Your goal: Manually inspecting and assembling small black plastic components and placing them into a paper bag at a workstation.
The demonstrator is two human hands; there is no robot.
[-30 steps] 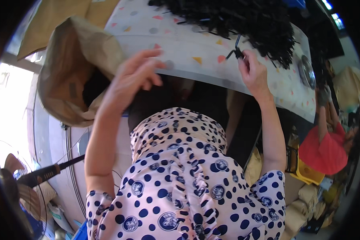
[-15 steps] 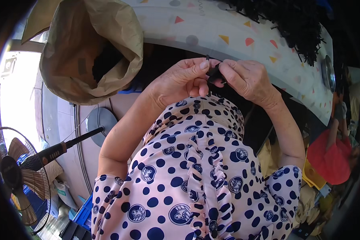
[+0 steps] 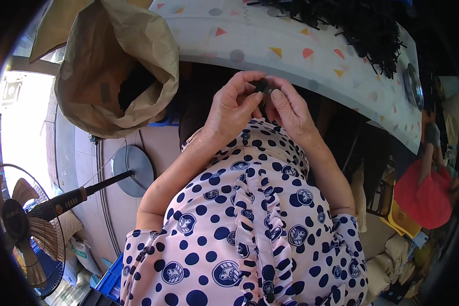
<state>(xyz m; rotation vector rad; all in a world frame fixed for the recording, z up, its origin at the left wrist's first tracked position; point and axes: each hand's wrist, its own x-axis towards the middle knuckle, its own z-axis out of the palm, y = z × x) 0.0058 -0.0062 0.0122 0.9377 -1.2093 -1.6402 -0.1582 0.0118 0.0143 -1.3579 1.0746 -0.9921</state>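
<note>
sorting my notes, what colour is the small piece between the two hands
The small piece is black, seen best in the head view.

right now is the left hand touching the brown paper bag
Apart: the head view shows dark background between the left hand and the right-hand edge of the brown paper bag.

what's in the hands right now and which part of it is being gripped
The left hand pinches a small black piece; whether the right hand, close beside it, grips too is unclear. The hands hide which part is held.
</note>
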